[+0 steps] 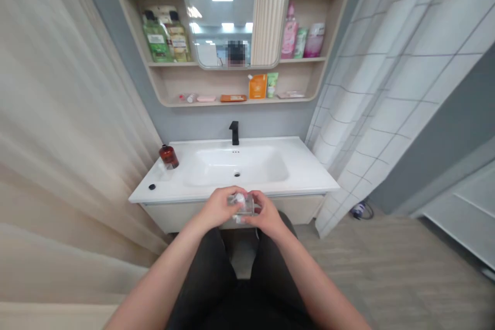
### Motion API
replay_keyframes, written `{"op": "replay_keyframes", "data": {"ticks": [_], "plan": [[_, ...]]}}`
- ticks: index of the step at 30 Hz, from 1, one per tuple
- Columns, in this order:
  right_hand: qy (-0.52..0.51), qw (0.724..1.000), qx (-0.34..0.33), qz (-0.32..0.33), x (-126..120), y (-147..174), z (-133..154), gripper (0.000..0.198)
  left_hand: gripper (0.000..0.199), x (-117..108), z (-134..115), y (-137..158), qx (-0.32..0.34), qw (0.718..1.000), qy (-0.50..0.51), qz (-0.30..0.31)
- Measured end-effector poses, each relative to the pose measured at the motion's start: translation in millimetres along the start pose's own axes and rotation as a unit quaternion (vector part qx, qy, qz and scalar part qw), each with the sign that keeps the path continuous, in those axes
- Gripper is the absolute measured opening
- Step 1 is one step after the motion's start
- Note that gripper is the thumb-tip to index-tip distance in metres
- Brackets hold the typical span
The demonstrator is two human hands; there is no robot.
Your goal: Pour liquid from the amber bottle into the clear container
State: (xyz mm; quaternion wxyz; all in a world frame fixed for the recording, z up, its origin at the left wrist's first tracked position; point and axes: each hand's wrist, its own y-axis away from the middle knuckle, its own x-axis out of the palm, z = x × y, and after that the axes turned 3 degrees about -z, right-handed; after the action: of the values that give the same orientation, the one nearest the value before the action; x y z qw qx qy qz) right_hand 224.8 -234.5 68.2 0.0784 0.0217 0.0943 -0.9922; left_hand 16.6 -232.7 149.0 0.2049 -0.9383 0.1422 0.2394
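In front of the washbasin counter's edge, my left hand (221, 207) and my right hand (267, 213) hold a small clear container (248, 205) between them. Fingers of both hands are curled round its sides. Something white shows at its left part, by my left thumb; I cannot make out exactly what it is. On the counter's left end stands a brown bottle (169, 157) without a pump or visible cap. A round black cap (152, 186) lies near the counter's front left corner.
The white basin (276, 167) has a black faucet (234, 133) behind it. Above hangs a shelf unit (162, 100) with a mirror (220, 15), several bottles, tubes and an orange pouch (257, 86). Curtains (348, 113) hang at both sides. A corded item (359, 210) lies on the floor.
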Motion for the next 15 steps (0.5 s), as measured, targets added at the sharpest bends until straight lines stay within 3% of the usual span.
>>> {"op": "replay_keyframes", "data": {"ticks": [3, 7, 12, 15], "plan": [[0.004, 1.000, 0.007, 0.008, 0.4, 4.7, -0.9, 0.076, 0.032, 14.0, 17.2, 13.7, 0.016, 0.997, 0.053, -0.045], [-0.015, 1.000, 0.003, 0.021, 4.0, 7.4, 0.6, 0.077, 0.032, 15.9, 26.3, 20.5, 0.059, 0.993, 0.032, -0.098], [-0.029, 0.999, -0.001, 0.040, 7.3, 7.2, 2.0, 0.078, 0.040, -6.0, 26.6, 21.5, 0.118, 0.993, 0.020, -0.006], [-0.041, 0.998, -0.003, 0.046, 8.2, 5.6, 0.4, 0.079, 0.045, -14.3, 25.7, 22.1, 0.121, 0.993, -0.001, 0.011]]}}
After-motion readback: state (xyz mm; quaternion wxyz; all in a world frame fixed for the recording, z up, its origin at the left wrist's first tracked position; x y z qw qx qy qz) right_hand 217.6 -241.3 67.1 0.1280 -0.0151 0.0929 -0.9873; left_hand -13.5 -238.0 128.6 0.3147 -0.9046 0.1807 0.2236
